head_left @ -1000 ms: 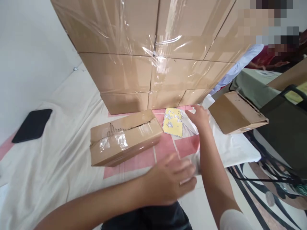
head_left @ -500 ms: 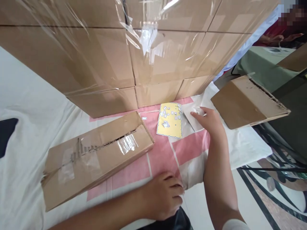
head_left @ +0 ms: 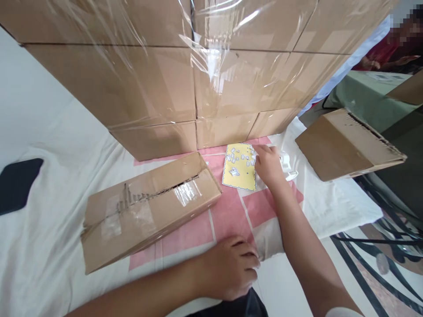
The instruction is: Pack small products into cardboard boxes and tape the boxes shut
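My right hand (head_left: 269,165) reaches out to the right edge of a yellow sheet (head_left: 238,178) dotted with small white stickers. Its fingers curl down onto the sheet's edge, and a white crumpled piece (head_left: 288,167) lies just right of it. Whether the fingertips pinch anything is hidden. My left hand (head_left: 231,268) rests curled near the front edge of the white and pink cloth (head_left: 228,213), fingers closed on the fabric. A flat taped cardboard box (head_left: 148,207) lies to the left of the yellow sheet.
A tall stack of cardboard boxes wrapped in clear film (head_left: 185,66) stands right behind. A torn open box (head_left: 343,143) sits at the right. A black flat object (head_left: 16,185) lies far left. Another person's arm (head_left: 380,57) shows at the upper right. Patterned floor (head_left: 373,268) lies at lower right.
My right hand has shifted left from the white piece onto the yellow sheet's edge. My left hand has come down and stays curled on the cloth. The view has moved closer.
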The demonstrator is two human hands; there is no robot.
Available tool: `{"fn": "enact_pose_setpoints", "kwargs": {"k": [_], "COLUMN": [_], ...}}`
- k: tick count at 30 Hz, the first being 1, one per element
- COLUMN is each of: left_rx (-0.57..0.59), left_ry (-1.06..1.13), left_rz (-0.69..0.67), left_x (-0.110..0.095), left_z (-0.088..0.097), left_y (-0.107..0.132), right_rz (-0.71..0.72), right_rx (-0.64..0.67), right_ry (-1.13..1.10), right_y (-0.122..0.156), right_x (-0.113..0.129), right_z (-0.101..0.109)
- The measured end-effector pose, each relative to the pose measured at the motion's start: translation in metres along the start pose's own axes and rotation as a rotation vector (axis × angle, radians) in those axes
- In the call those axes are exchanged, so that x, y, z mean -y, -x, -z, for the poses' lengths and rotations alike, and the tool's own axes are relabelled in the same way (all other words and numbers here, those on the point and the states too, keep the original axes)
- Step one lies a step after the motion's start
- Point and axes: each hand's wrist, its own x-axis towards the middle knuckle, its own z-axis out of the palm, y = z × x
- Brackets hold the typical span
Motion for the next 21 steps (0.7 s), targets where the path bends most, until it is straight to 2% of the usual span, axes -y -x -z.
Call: {"fn": "enact_pose_setpoints", "kwargs": {"k": [3,13,17,21], "left_rx": [0.006,0.012,0.008,0.015], "left_ry": [-0.005,0.004,-0.002,-0.024], "left_rz": [0.003,0.007,0.004,0.003], "left_x": [0.000,0.000,0.000,0.000], "left_z": [0.001,0.000,0.000,0.000], "left_y": [0.000,0.001,0.001,0.001], "right_rz": [-0.019,-0.042,-0.096,-0.136], "right_rx": [0.080,0.098,0.038,-0.096], "right_ry": [0.045,0.162,0.032,-0.124], "right_y": [-0.002,-0.003,-0.005,-0.006], "right_x": [-0.005,-0.008,-0.009,-0.009], "right_z": [-0.012,-0.017,-0.012,-0.002]}}
